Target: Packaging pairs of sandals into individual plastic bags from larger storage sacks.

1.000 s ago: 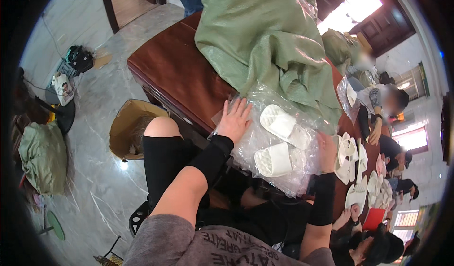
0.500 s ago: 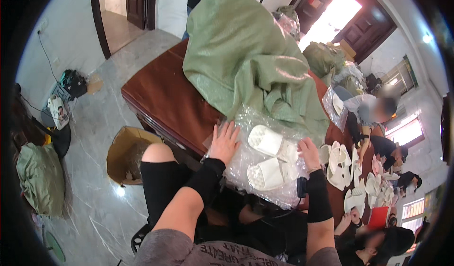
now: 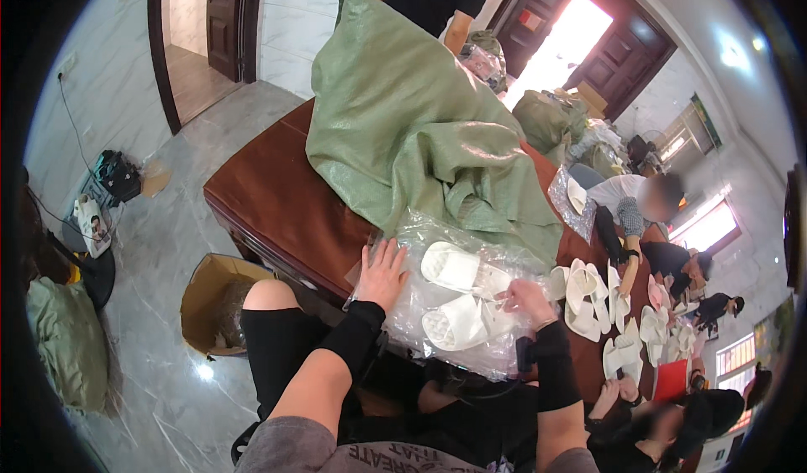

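Observation:
A clear plastic bag point(image 3: 437, 305) lies on the near edge of a dark brown wooden table point(image 3: 277, 204). Two white slippers lie with it, one slipper point(image 3: 451, 267) farther and one slipper point(image 3: 454, 323) nearer me. My left hand point(image 3: 384, 273) rests flat with fingers spread on the bag's left side. My right hand point(image 3: 527, 298) pinches the plastic at the bag's right side, beside the slippers. Both forearms wear black sleeves.
A big green woven sack point(image 3: 420, 128) covers the table behind the bag. More white slippers point(image 3: 588, 292) lie to the right, where other people sit. An open cardboard box point(image 3: 214, 305) stands on the marble floor at left, near a green bundle point(image 3: 63, 351).
The view has tilted up and away, showing more of the room. My right hand moved left along the bag toward the slippers. My left hand stays pressed on the bag.

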The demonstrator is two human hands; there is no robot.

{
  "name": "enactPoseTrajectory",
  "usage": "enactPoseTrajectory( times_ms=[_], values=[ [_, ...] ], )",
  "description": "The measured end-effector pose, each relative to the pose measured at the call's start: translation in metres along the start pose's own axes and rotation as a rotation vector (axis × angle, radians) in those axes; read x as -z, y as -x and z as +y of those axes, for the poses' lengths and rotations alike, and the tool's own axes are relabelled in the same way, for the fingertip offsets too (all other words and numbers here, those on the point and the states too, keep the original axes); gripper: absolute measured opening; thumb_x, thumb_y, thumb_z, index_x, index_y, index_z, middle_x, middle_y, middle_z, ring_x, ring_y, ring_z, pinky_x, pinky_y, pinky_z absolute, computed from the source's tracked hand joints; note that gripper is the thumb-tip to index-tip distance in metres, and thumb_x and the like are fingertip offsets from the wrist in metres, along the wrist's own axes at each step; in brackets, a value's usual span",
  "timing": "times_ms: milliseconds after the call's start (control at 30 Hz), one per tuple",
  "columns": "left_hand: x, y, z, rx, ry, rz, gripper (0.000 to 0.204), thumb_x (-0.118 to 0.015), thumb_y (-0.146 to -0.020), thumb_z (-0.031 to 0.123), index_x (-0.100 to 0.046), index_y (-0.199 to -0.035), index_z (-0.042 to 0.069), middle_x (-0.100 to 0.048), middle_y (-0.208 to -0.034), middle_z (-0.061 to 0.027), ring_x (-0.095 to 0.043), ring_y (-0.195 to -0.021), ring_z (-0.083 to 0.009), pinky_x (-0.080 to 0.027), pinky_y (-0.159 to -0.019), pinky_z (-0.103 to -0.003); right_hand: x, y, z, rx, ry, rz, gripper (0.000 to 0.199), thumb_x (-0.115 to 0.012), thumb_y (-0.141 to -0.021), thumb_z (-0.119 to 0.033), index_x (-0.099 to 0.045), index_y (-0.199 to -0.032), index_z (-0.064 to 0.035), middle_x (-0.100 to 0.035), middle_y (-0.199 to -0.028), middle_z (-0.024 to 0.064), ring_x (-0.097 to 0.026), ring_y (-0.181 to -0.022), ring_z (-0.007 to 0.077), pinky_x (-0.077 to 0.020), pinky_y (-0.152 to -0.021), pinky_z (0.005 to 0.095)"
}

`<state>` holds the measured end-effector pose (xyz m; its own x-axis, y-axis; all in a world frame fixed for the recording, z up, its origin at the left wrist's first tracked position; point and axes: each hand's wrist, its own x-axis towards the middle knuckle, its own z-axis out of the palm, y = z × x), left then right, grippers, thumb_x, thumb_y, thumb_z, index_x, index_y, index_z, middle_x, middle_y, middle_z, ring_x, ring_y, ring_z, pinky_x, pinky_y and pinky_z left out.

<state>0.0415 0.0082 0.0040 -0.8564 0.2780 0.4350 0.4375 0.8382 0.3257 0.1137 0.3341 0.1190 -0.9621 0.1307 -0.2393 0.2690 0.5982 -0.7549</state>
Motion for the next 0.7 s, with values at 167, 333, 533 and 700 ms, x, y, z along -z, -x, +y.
enactPoseTrajectory(
  times_ms=[167,333,533,700],
  values=[
    [0.003,-0.008,0.013,-0.043,0.012,0.025,0.053,-0.058,-0.088,0.034,-0.046,-0.135,0.011,-0.041,-0.142,-0.0102,-0.035,-0.134,-0.0255,-0.021,-0.111,-0.053,0.052,0.025,-0.100,0.144,-0.663,-0.151,0.027,-0.044,-0.097,-0.034,-0.057,-0.092,-0.0105,-0.063,-0.108,0.0269,-0.069,-0.074,0.0277,-0.0563,-0.055,0.0297],
    [-0.006,-0.001,0.001,-0.029,-0.014,0.060,0.058,-0.061,-0.084,0.035,-0.047,-0.135,0.013,-0.044,-0.141,-0.0092,-0.039,-0.132,-0.0245,-0.022,-0.110,-0.055,0.038,0.031,-0.175,0.260,-0.870,-0.171,0.028,-0.042,-0.099,-0.036,-0.051,-0.099,-0.0093,-0.051,-0.130,0.0276,-0.069,-0.081,0.0333,-0.0579,-0.060,0.0313],
    [-0.014,0.002,-0.004,-0.128,0.062,0.015,0.066,-0.050,-0.085,0.041,-0.037,-0.142,0.010,-0.039,-0.143,-0.0174,-0.031,-0.138,-0.0308,-0.013,-0.112,-0.058,0.041,0.053,-0.175,0.368,-0.876,-0.094,0.027,-0.045,-0.098,-0.034,-0.051,-0.099,-0.0075,-0.054,-0.126,0.0256,-0.069,-0.078,0.0340,-0.0579,-0.060,0.0316],
    [-0.042,0.003,-0.019,-0.198,-0.094,0.063,0.068,-0.053,-0.082,0.043,-0.040,-0.140,0.010,-0.041,-0.142,-0.0172,-0.029,-0.138,-0.0325,-0.014,-0.110,-0.061,0.031,0.062,-0.090,0.143,-0.819,-0.177,0.028,-0.050,-0.096,-0.027,-0.051,-0.111,-0.0042,-0.056,-0.123,0.0247,-0.067,-0.092,0.0348,-0.0569,-0.074,0.0370]
  ],
)
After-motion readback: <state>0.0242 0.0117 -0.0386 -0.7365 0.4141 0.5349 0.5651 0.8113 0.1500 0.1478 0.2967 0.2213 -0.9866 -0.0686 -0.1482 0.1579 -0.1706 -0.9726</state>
